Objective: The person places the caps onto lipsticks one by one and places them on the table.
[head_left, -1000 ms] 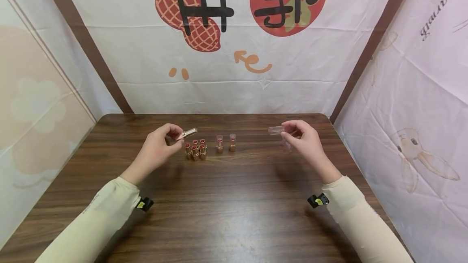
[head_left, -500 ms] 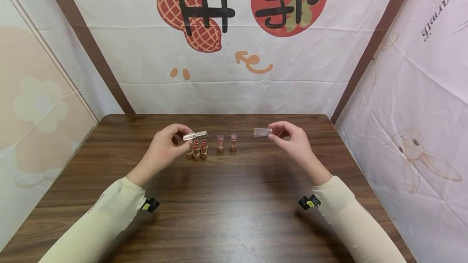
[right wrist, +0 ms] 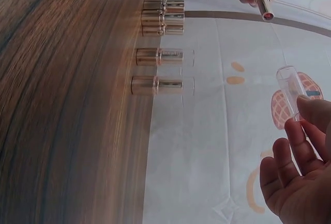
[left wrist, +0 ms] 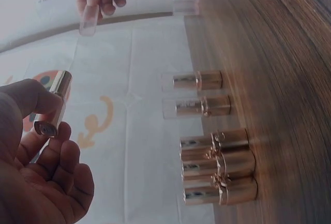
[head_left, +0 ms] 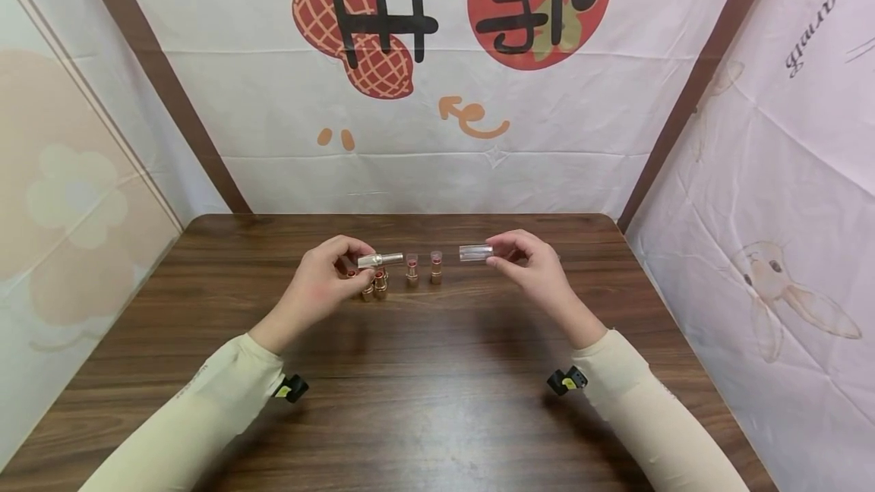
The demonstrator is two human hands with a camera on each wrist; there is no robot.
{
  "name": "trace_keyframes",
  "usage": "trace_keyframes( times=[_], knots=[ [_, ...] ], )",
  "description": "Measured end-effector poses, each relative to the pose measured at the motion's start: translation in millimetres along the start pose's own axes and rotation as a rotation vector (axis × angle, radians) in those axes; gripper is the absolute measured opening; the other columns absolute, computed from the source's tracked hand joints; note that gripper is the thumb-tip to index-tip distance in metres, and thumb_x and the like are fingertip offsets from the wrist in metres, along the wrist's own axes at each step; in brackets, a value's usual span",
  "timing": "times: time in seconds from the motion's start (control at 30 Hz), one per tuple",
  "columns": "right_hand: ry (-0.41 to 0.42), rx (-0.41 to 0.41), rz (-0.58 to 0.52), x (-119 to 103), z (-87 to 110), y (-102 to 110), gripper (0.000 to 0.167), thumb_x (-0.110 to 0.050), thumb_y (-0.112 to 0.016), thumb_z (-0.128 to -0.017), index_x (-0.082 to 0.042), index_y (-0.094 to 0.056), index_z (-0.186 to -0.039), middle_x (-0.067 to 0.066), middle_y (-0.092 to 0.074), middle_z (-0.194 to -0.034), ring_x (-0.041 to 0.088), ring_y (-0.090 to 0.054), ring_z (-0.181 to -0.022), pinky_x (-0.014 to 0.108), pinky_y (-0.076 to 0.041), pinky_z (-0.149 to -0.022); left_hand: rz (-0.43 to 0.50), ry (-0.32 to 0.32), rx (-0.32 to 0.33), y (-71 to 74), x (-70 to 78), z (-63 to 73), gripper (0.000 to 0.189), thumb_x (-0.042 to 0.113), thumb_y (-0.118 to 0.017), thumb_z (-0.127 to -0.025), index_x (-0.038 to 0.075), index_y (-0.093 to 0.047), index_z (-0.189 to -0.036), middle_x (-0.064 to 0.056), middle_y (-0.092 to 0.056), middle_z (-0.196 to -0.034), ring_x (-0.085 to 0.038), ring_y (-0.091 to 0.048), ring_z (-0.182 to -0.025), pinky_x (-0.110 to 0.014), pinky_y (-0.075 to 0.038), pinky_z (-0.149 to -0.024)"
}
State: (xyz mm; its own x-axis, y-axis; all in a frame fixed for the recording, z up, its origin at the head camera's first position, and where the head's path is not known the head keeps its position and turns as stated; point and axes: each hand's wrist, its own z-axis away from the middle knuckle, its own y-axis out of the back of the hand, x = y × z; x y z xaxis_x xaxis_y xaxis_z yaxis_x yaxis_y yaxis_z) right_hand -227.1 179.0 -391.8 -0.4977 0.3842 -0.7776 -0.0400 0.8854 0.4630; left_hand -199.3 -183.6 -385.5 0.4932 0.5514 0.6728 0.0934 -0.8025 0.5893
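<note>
Pinched in my left hand [head_left: 321, 279], a gold lipstick [head_left: 380, 260] lies nearly level above the table, its uncapped end pointing right; red shows inside that end in the right wrist view. My right hand [head_left: 533, 268] holds a clear cap [head_left: 475, 252] between thumb and fingers, its mouth facing left toward the lipstick. A gap separates the two. Below my left hand stands a cluster of several uncapped gold lipsticks [head_left: 380, 285], partly hidden by the hand. Two lipsticks wearing clear caps, one [head_left: 412, 272] and another [head_left: 436, 270], stand upright between my hands.
The dark wooden table [head_left: 437, 386] stretches toward me. Another clear cap-like piece [left wrist: 185, 4] stands on it in the left wrist view, hidden by my right hand in the head view. Printed white cloth [head_left: 410, 173] hangs behind the table and at both sides.
Both hands have come toward each other, the left moving right with the lipstick, the right moving left with the cap. The lipstick has turned to lie nearly level. The standing lipsticks have stayed put.
</note>
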Motion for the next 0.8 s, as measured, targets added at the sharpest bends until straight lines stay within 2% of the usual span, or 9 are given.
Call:
trace_keyframes(
  times=[0.3, 0.47, 0.6, 0.8],
  knots=[
    [0.018, -0.033, -0.02, -6, -2.3, -14, 0.027, -0.016, -0.081, -0.089, -0.013, -0.074, -0.115, 0.0, -0.071, -0.102, 0.017, -0.066, -0.091, 0.043, -0.055, -0.083, 0.005, -0.007, -0.011, -6.6, 10.8, -1.2, 0.022, 0.005, -0.079, -0.084, 0.016, -0.074, -0.102, 0.002, -0.067, -0.093, -0.02, -0.059, -0.075, -0.029, -0.05, -0.066],
    [0.036, -0.032, -0.02, -11, -4.5, -19, 0.025, -0.019, -0.082, -0.089, -0.018, -0.075, -0.113, -0.002, -0.072, -0.1, 0.016, -0.066, -0.09, 0.041, -0.055, -0.082, 0.013, -0.019, -0.013, -9.7, 14.8, -1.3, 0.023, 0.004, -0.08, -0.083, 0.016, -0.074, -0.102, 0.001, -0.065, -0.091, -0.026, -0.058, -0.074, -0.024, -0.046, -0.062],
    [0.036, -0.048, -0.033, -15, -5.9, -24, 0.025, -0.021, -0.082, -0.089, -0.018, -0.076, -0.114, 0.001, -0.072, -0.1, 0.018, -0.066, -0.091, 0.041, -0.054, -0.084, 0.02, -0.037, -0.013, -12.2, 16.8, -1.5, 0.022, 0.005, -0.08, -0.084, 0.016, -0.074, -0.102, 0.002, -0.064, -0.09, -0.028, -0.058, -0.075, -0.029, -0.048, -0.063],
    [-0.005, -0.064, -0.042, -20, -5.0, -29, 0.025, -0.021, -0.082, -0.089, -0.018, -0.076, -0.114, 0.002, -0.071, -0.102, 0.02, -0.064, -0.093, 0.033, -0.053, -0.084, 0.032, -0.05, -0.023, -14.9, 22.5, -1.7, 0.021, 0.006, -0.08, -0.084, 0.016, -0.075, -0.102, 0.002, -0.064, -0.09, -0.022, -0.057, -0.075, -0.028, -0.048, -0.063]
  ],
)
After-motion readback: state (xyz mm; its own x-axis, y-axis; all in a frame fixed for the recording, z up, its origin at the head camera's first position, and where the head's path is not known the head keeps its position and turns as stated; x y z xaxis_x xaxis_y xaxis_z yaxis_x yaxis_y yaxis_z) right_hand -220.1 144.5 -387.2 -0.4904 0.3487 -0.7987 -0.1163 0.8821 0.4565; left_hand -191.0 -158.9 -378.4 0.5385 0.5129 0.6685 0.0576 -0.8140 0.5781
